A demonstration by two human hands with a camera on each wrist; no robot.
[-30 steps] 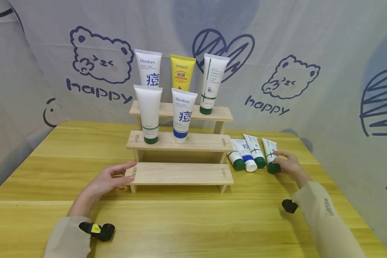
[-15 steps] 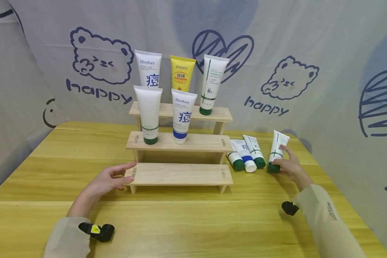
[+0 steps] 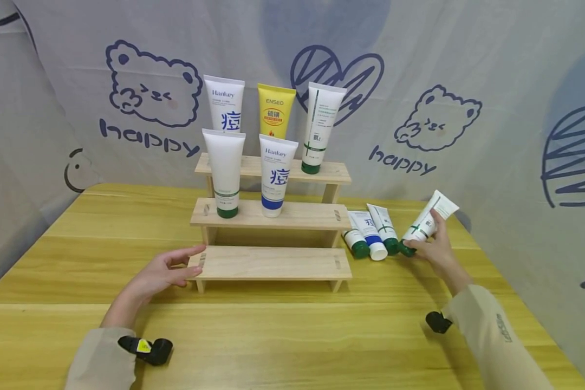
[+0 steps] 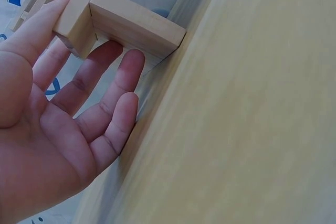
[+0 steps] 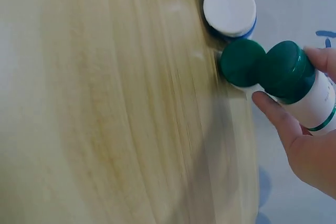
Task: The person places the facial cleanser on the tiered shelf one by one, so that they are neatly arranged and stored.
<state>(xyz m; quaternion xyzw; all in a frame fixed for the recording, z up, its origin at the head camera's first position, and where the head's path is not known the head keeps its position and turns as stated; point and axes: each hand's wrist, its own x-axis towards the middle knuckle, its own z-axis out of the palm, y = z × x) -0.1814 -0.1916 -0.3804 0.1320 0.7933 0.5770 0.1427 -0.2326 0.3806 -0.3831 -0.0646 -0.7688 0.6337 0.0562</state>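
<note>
At the left end of the bottom step, I have the left hand lightly grasping the wooden stand, thumb over the board and fingers curled beneath, probably to keep it from sliding. Moving right, each upright tube on the steps rests on its flat cap where I can see a base, which I take to be the steadiest way to stand it and keep its label in view. The left column pairs a plain white tube on the middle step with a taller-set Hankey tube behind; next come a second Hankey tube and a yellow tube, then a green-striped tube on top. Beside the stand, a short green-capped tube, a blue-banded tube and a slim tube lie side by side, caps toward me, likely for easy pickup. At far right, the right hand grasps a green-cross tube, tilted cap-down; pinching near the cap probably gives firmer purchase than the soft body. Whether its cap touches its neighbour's, I can't tell.
</note>
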